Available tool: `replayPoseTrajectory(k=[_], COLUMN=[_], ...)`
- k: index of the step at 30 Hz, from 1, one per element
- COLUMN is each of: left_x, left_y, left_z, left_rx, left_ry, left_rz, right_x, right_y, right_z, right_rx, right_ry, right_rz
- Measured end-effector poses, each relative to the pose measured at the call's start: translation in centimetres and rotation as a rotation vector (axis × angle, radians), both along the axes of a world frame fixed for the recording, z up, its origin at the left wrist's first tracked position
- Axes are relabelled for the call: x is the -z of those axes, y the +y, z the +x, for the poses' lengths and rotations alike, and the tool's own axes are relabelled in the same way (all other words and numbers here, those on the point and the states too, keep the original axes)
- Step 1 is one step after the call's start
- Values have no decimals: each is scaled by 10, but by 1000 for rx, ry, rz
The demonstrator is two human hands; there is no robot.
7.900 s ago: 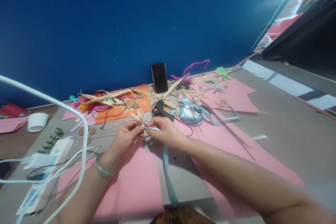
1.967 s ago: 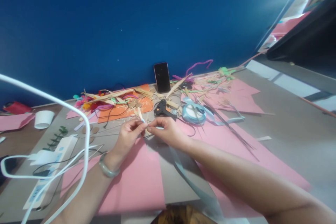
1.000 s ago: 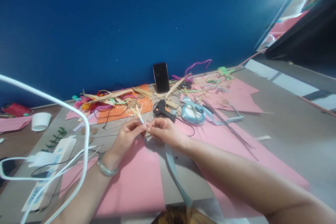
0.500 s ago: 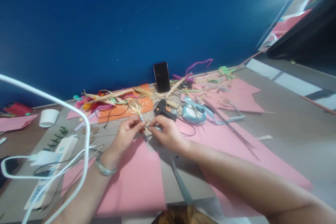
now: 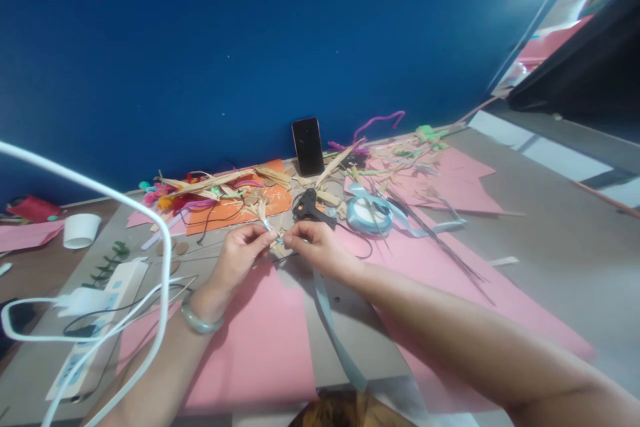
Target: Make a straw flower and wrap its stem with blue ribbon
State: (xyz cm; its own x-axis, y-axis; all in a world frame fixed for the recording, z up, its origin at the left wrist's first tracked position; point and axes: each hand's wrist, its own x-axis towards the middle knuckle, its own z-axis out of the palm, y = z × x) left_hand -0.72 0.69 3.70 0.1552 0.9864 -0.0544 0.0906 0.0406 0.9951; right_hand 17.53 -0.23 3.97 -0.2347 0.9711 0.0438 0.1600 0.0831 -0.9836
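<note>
blue wall [image 5: 250, 47] behind a cluttered worktop [image 5: 550, 233]; nearer than the black glue gun [image 5: 311, 207], the left hand [image 5: 237, 259] pinches a straw-coloured bundle [image 5: 261, 211], fingers closed; the right hand [image 5: 320, 250] nips blue ribbon [image 5: 333, 327] beside it; wrapping seems in hand, the next move calling for even tension

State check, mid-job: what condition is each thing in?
Left hand: fingers pinching pale bundle
Right hand: fingers closed on blue ribbon
Blue ribbon: tail trailing down
Ribbon roll: partly unwound
Glue gun: lying down, unheld; power unclear
Phone: propped upright, screen dark
Power strip: plug inserted, switch unreadable
</note>
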Motion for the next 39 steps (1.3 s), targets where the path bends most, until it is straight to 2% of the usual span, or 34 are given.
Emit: replayPoseTrajectory(k=[7,12,14,20,24,28,34,39], left_x=[2,7,7,7,9,10,12,11], left_y=[2,2,-1,-12,-13,-10,-1,3], left_z=[-2,-1,1,2,0,2,3,0], left_rx=[-16,-17,-45,-140,-139,-133,-127,-97], left_ry=[-8,16,62,323,393,297,95,24], left_rz=[-50,14,98,496,593,528,244,120], right_x=[0,-1,-1,1,1,2,7,7], right_y=[0,-1,0,1,-1,-1,1,0], right_z=[0,0,0,0,-1,-1,-1,1], right_rx=[23,28,28,43,35,32,24,45], right_ry=[-4,-4,-19,-57,-63,-71,-121,-168], right_rz=[-5,-13,-7,72,70,63,106,100])
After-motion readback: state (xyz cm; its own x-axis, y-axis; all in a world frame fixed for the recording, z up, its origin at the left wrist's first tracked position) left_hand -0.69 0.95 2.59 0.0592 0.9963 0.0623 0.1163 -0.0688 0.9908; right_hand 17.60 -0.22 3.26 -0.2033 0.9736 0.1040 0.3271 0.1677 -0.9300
